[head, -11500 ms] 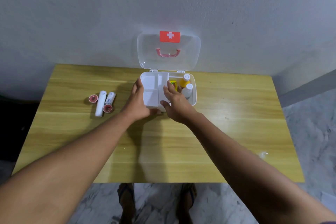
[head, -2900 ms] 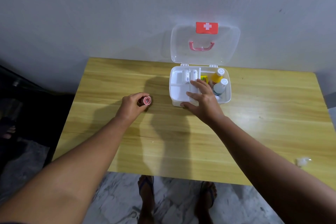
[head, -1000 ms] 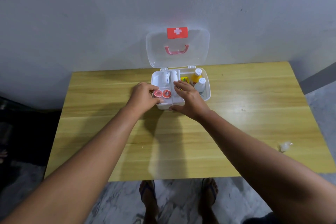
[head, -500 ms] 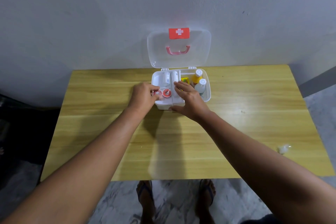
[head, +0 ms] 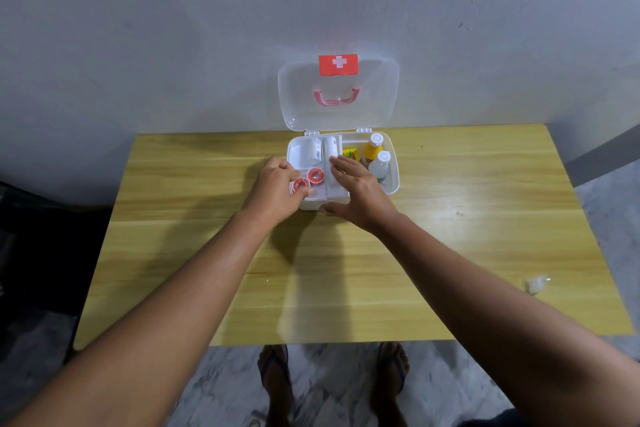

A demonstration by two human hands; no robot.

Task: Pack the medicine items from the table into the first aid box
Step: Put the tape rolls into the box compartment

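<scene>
Against a plain grey wall (head: 173,28) stands a yellow wood-grain table (head: 346,270), its top bare except for a small clear scrap (head: 536,283) near the right edge. The white box (head: 394,180) sits at the back centre, its clear lid (head: 337,94) upright against the wall. Inside: two white rolls (head: 322,152) at rear left, two red tapes (head: 308,178) at front left, a yellow bottle (head: 372,149) and a white bottle (head: 380,165) on the right. The left hand (head: 275,189) curls its fingers on the nearer tape. The right hand (head: 358,191) lies flat, fingers spread, on the box's front, holding nothing. Marbled floor (head: 329,385) shows below, with two sandalled feet.
</scene>
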